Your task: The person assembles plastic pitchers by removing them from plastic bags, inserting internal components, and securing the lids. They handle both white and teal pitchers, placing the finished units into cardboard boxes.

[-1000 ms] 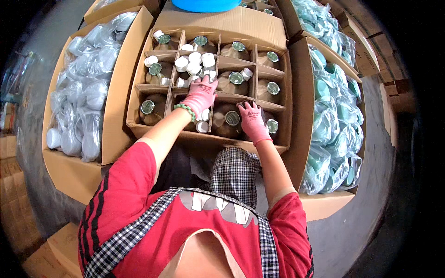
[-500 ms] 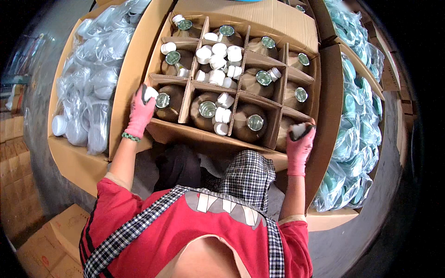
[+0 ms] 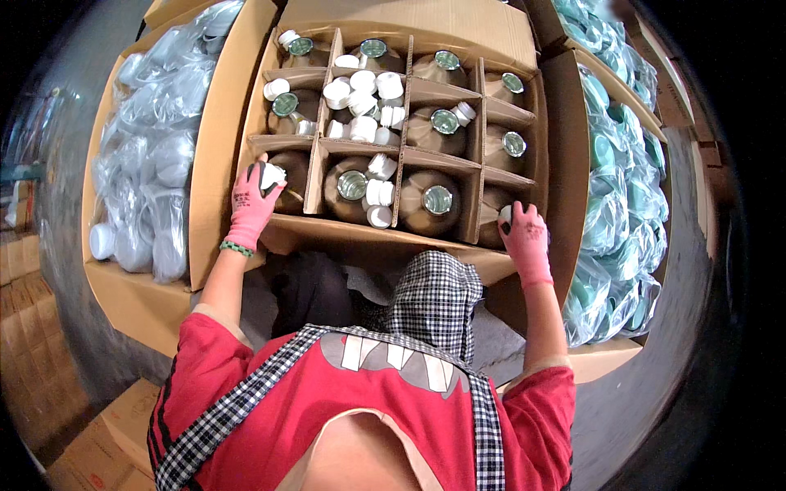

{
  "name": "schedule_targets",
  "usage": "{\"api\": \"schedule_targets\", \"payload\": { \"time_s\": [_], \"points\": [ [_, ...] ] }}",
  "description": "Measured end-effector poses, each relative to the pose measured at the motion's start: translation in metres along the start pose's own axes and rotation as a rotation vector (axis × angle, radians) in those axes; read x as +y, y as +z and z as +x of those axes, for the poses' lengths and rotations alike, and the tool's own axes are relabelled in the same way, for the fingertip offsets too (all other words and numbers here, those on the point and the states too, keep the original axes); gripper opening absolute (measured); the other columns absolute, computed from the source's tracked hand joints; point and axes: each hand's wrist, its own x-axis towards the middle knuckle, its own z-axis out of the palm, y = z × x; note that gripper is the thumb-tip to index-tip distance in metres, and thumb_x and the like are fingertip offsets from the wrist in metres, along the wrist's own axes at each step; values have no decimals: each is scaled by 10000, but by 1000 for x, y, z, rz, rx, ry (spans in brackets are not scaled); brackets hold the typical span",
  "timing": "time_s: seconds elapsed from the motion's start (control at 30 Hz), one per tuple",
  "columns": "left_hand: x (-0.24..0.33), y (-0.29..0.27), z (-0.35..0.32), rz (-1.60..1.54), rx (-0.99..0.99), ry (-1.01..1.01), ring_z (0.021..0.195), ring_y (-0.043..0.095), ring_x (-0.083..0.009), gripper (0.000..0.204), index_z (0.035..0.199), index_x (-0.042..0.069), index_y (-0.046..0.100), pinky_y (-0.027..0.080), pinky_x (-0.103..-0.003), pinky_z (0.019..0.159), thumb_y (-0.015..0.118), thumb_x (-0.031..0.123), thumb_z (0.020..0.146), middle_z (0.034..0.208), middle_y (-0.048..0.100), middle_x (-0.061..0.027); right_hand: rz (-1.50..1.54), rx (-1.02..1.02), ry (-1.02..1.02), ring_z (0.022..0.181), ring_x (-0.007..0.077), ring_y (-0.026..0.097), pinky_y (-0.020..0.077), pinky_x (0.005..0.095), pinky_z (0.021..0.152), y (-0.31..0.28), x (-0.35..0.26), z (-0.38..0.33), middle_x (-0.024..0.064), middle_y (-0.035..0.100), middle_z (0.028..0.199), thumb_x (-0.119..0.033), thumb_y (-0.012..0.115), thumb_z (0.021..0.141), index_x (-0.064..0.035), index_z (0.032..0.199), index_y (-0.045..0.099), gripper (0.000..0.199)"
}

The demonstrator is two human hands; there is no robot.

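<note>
My left hand [image 3: 254,200], in a pink glove with dark fingertips, is closed on a white cap [image 3: 273,175] at the mouth of the front-left bottle [image 3: 295,192]. At the front-right compartment my right hand [image 3: 525,239], gloved alike, has its fingers round another white cap [image 3: 505,213]; the bottle mouth beneath is hidden. Both hands work over a cardboard box [image 3: 368,236] split by dividers into compartments with large clear bottles [image 3: 430,214], most showing open round mouths. Loose white caps [image 3: 363,104] are heaped in a middle compartment, and several lie beside other bottles.
To the left stands a carton [image 3: 214,123] of bagged whitish plastic pieces [image 3: 151,155]. A carton on the right holds bagged green pieces [image 3: 618,204], with another behind it. Flattened cardboard [image 3: 102,442] lies at the lower left. My checked-cloth knee [image 3: 438,295] is near the box's front.
The box has shifted left and slightly up in view. My left hand has brought its cap onto the front-left bottle's mouth. My right hand has turned inward over the front-right bottle.
</note>
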Motion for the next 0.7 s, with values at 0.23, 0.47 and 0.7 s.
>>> {"api": "schedule_targets", "payload": {
  "time_s": [0.23,0.47,0.7],
  "points": [
    [31,-8,30,275,-406,-147,1062,396,-399,750,1204,-38,240,342,-409,913,640,311,675,1185,325,-272,135,-48,-99,860,335,535,458,391,715,4,4,18,188,516,916,-335,713,594,-32,1047,443,608],
    [20,6,23,452,-268,28,803,541,-343,460,1005,70,442,459,-416,680,583,390,706,878,509,-192,13,-17,101,769,315,574,475,391,646,18,-9,25,173,548,832,-359,637,667,-47,873,475,407],
    [23,8,24,419,-276,-6,832,521,-359,504,1070,28,432,441,-417,699,551,388,738,960,473,-216,16,255,137,838,325,519,444,410,694,24,-26,15,177,501,910,-319,609,694,-69,957,493,382]
  ]
}}
